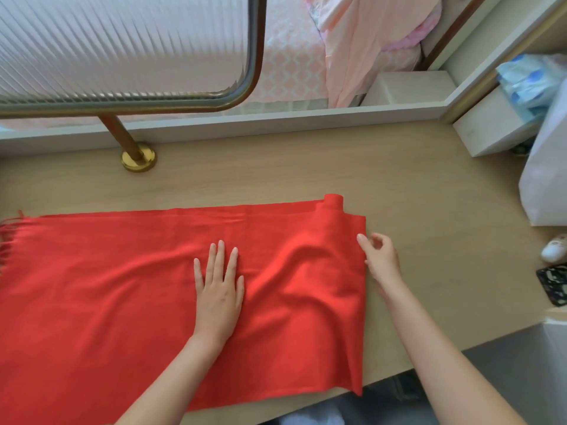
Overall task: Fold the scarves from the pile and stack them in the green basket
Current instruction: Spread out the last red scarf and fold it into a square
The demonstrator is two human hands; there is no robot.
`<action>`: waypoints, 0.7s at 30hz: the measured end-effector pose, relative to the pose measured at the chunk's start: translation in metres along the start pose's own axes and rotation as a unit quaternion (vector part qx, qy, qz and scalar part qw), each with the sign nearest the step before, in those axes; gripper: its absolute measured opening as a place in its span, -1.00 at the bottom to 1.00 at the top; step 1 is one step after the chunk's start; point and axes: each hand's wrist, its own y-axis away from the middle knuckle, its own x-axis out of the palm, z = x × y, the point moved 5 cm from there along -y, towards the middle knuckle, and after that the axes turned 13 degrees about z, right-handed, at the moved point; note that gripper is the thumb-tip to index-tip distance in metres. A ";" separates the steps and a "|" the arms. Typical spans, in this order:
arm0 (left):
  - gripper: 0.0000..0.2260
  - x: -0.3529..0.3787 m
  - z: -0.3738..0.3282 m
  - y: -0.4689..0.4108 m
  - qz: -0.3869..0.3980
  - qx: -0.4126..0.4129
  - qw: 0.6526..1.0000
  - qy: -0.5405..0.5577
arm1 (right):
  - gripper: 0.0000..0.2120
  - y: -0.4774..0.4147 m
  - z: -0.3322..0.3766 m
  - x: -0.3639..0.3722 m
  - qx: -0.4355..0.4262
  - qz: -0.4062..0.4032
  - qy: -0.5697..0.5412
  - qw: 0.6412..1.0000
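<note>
**Left hand (219, 280) pins scarf (122, 286), right hand (382, 262) at fold**

Scarf lies on the table (306, 167), long axis left to right, fringe far left. The left palm presses flat, fingers straight. The right fingers curl at the doubled right edge; whether they pinch it I cannot tell. That hand is nearer for folding leftward.

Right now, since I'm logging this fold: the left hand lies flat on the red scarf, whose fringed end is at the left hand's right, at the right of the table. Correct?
One thing is wrong: the fringed end is at the left of the table, as the head view shows. The left hand does lie flat on the red scarf.
</note>
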 end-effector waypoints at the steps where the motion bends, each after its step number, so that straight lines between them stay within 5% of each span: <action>1: -0.52 -0.003 -0.010 -0.003 -0.001 0.018 1.000 0.009 | -0.62 0.002 -0.012 0.001 0.033 0.014 0.002 0.999; 8: -0.50 0.017 -0.045 -0.022 0.052 0.067 0.996 0.021 | -0.87 0.018 -0.028 0.008 0.062 0.085 -0.058 0.993; 14: -0.53 0.019 -0.047 -0.021 0.041 0.063 0.996 0.050 | -0.89 0.054 0.036 -0.004 -0.145 -0.002 -0.035 0.989; 18: -0.54 0.006 -0.042 -0.028 0.040 0.067 0.949 0.304 | -0.71 0.100 0.045 0.062 -0.217 0.175 0.120 0.953; 21: -0.57 -0.003 -0.044 -0.029 0.048 0.054 0.933 0.353 | -0.60 0.118 0.031 0.096 -0.208 0.279 0.220 0.911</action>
